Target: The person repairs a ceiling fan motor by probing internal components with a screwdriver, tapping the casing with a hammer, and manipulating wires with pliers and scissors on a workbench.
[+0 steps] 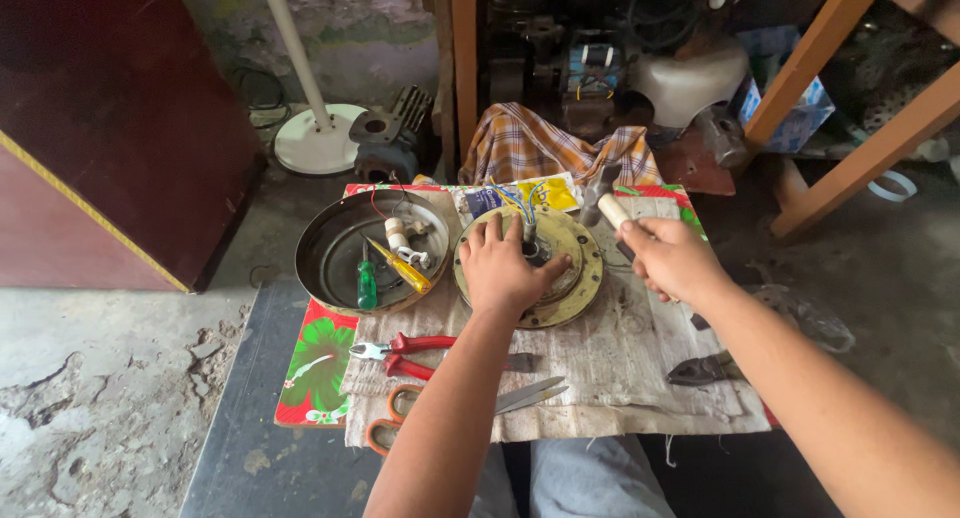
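Two bare hands at work over a small board draped in worn grey cloth (pixel 640 368), seen from above. Left hand (pixel 510 268) pressed flat, fingers spread open, on a round yellowish metal fan motor housing (pixel 575 268) near the middle of the board, toward its far edge. Right hand (pixel 672 261) closed tight around the pale wooden handle of a hammer (pixel 603 200), metal head raised just beyond the housing's far right rim, not touching it.

Housing lying face up, disc-shaped, scuffed and grimy, with a dark hub at its centre and a bundle of blue and pale wires (pixel 518 200) rising from the far side. Seemingly partway through: housing apparently still in one piece, steadied for striking, nothing yet separated from it as far as can be seen.

Beside it, at the board's far left corner, a shallow dark metal pan (pixel 325 248) holding a green-handled screwdriver (pixel 367 278), a yellow-handled screwdriver (pixel 403 266) and a small white part. Along the near edge, red-handled pliers (pixel 405 355) and orange-handled scissors (pixel 470 403); dark pliers (pixel 700 370) near the right edge. Checked cloth (pixel 540 143) bunched beyond the far edge.
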